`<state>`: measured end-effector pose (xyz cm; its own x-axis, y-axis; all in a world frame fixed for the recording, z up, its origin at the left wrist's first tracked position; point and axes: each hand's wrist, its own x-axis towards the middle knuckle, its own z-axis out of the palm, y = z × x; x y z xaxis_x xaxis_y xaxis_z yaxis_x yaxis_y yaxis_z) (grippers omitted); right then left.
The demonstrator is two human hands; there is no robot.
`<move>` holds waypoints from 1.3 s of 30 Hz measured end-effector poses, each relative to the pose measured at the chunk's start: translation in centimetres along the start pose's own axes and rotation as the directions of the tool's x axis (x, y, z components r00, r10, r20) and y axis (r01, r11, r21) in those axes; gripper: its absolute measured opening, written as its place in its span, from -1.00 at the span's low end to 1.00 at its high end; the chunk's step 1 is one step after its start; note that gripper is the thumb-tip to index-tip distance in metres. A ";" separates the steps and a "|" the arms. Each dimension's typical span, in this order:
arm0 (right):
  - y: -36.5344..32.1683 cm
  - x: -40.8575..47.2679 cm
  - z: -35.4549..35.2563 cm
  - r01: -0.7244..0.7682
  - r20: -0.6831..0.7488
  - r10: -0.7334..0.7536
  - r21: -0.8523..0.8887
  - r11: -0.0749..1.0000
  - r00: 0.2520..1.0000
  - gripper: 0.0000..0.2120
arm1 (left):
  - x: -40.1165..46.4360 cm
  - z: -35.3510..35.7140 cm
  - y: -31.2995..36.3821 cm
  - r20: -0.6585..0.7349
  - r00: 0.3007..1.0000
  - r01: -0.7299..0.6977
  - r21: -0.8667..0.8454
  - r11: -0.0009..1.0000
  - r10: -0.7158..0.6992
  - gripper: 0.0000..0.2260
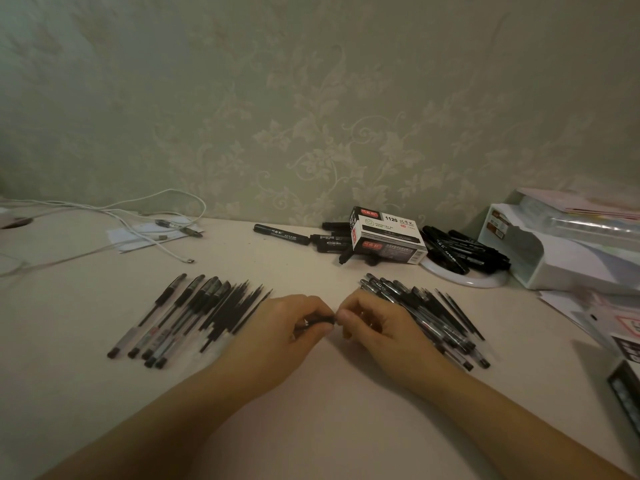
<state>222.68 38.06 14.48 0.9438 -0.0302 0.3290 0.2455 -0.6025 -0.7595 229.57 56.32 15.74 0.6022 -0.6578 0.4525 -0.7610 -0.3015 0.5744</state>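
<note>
The left hand (284,330) curls round a slim black pen (317,319), the right hand (372,329) pinches its end, and both meet mid-width on the table (329,393), toward its front edge. The pen is probably light, stiff and slick, so grip the barrel, not the tip.

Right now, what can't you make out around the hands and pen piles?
All head view.
- The black pen part pinched between the left hand and right hand: fingers cover most of it; pen or refill unclear.
- The left pile: blurred, count unreadable.
- The right pile: partly hidden behind the right hand.
- The dark box: cut by the right edge.
- The marker box: small print too small.
</note>
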 end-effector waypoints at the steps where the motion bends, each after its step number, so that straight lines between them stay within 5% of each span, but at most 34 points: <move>1: 0.1 0.0 0.0 0.003 0.000 -0.003 -0.004 1.000 1.000 -0.81 | 0.0 0.0 0.1 0.004 1.000 -0.007 -0.002 1.000 0.007 -0.89; 5: 0.1 0.1 0.2 0.012 -0.021 -0.011 0.024 1.000 1.000 -0.60 | -0.1 0.2 0.2 0.010 1.000 -0.021 0.020 1.000 0.021 -0.89; 11: 0.2 0.0 0.1 0.009 -0.014 -0.009 -0.024 1.000 1.000 -0.88 | 0.0 -0.1 0.0 -0.024 1.000 0.006 -0.007 1.000 -0.006 -0.91; 17: 0.3 0.1 0.1 0.014 -0.017 -0.014 -0.026 1.000 1.000 -0.72 | 0.0 0.0 0.2 -0.021 0.999 -0.032 0.006 0.999 0.032 -0.90; 29: -0.5 -0.1 0.0 0.071 0.017 -0.070 -0.060 0.996 0.997 -0.74 | 0.1 -0.2 0.6 -0.017 0.999 -0.038 0.035 0.999 0.039 -0.94; 35: 0.1 0.4 -0.3 0.043 -0.308 -0.122 -0.249 0.967 0.944 -0.85 | 0.2 -0.3 0.0 -0.158 0.985 0.077 0.034 0.996 -0.071 -0.93; 39: 1.3 0.5 -0.5 -0.067 -0.300 -0.066 -0.411 0.909 0.952 -0.83 | 0.3 -0.6 -0.6 -0.210 0.961 0.186 0.023 0.982 -0.178 -0.90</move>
<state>223.38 36.85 13.92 0.8158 -0.2282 0.5314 0.0695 -0.8735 -0.4818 230.34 56.67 15.98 0.7648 -0.4336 0.4765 -0.6408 -0.4348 0.6327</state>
